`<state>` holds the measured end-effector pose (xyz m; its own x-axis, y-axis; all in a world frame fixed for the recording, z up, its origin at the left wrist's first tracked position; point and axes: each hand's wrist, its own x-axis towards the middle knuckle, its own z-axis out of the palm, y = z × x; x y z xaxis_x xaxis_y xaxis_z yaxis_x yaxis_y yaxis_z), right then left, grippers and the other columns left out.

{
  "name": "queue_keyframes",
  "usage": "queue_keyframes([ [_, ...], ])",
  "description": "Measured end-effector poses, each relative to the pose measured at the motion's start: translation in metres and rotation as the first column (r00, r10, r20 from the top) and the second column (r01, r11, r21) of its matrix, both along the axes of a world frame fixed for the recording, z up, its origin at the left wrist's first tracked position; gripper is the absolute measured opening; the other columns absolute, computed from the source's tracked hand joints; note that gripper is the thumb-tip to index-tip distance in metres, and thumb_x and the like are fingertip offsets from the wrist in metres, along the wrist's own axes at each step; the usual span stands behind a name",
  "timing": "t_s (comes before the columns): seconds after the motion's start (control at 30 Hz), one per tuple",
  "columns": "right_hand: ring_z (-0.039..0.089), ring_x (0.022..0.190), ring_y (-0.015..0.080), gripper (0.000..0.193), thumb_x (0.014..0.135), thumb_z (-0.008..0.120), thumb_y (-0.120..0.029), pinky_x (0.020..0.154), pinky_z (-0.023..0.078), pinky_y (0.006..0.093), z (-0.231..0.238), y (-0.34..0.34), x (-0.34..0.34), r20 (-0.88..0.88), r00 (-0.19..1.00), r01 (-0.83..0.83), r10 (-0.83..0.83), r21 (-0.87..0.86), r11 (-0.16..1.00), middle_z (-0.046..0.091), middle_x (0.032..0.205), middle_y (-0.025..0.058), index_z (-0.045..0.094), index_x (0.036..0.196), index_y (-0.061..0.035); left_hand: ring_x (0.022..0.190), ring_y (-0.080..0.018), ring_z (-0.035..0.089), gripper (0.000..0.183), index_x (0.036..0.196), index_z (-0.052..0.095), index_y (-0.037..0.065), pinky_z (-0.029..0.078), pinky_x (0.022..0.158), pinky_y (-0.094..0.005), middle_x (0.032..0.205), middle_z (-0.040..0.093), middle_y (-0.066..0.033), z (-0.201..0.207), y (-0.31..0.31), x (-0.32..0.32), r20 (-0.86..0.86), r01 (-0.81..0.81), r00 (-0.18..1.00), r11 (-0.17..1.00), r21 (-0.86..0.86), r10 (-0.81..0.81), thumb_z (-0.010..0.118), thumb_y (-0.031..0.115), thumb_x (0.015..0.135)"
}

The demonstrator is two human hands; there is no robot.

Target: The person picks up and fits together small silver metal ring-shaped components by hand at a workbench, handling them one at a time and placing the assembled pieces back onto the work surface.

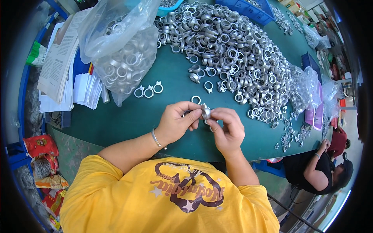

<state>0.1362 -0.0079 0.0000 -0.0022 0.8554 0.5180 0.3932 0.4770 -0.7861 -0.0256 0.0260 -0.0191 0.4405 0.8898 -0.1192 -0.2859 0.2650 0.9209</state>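
Silvery metal forms the lugged ring (206,113), pinched by fingertips of the left hand (175,122) and right hand (228,130) nearside of the ring heap (233,50); open green tabletop (171,79) lies left of that heap.

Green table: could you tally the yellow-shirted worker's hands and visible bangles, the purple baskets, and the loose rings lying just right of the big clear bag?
Left hand and right hand: 2
Bangle: 1
Purple basket: 1
Loose rings beside the bag: 3
Total: 7
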Motion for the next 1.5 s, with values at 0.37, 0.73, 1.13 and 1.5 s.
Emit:
queue_keyframes([
  [0.37, 0.051, 0.072, 0.0271, 0.015, 0.071, 0.068, -0.009, 0.063, 0.041, 0.038, -0.017, 0.058, 0.011, 0.6, 0.781, 0.184, -0.173, 0.044, 0.982, 0.055, 0.077, 0.0074, 0.064, 0.085, -0.0045, 0.065, -0.0121, 0.054, 0.015, 0.093, 0.053, 0.005, 0.041, 0.045, -0.0197, 0.079, 0.055, -0.0048, -0.001, 0.014, -0.004, 0.287, 0.042, 0.954, 0.906, -0.421, 0.089, 0.047, 0.019, 0.092],
  [0.73, 0.054, 0.071, 0.0246, 0.016, 0.069, 0.064, 0.007, 0.064, 0.043, 0.0315, -0.001, 0.027, 0.004, 0.092, 0.985, -0.129, 0.143, -0.142, 0.981, 0.057, 0.08, 0.0083, 0.058, 0.081, -0.0034, 0.06, -0.0061, 0.052, 0.015, 0.094, 0.06, 0.001, 0.041, 0.046, -0.0173, 0.08, 0.056, -0.0012, 0.007, 0.006, -0.001, 0.105, -0.033, 0.992, 0.955, -0.296, 0.067, 0.064, 0.009, 0.082],
  [1.13, 0.058, 0.09, 0.017, 0.032, 0.081, 0.06, 0.006, 0.078, 0.049, 0.0268, -0.015, 0.008, 0.002, -0.616, 0.779, -0.36, 0.115, -0.29, 0.887, 0.056, 0.107, 0.0165, 0.042, 0.107, -0.0005, 0.074, -0.0096, 0.056, 0.012, 0.088, 0.065, 0.003, 0.046, 0.063, -0.02, 0.086, 0.058, -0.0034, 0.003, 0.003, 0.0, -0.17, -0.059, 0.975, 0.909, 0.412, 0.141, 0.067, 0.001, 0.076],
  [1.5, 0.061, 0.089, 0.0217, 0.035, 0.075, 0.062, 0.01, 0.074, 0.052, 0.0289, -0.025, 0.01, -0.001, -0.315, 0.935, -0.202, 0.165, -0.089, 0.975, 0.058, 0.105, 0.0202, 0.044, 0.102, -0.001, 0.072, -0.0052, 0.053, 0.013, 0.087, 0.061, 0.002, 0.042, 0.061, -0.0166, 0.087, 0.058, -0.0024, 0.002, 0.002, -0.002, -0.16, -0.044, 0.982, 0.939, 0.341, 0.104, 0.069, 0.003, 0.077],
])
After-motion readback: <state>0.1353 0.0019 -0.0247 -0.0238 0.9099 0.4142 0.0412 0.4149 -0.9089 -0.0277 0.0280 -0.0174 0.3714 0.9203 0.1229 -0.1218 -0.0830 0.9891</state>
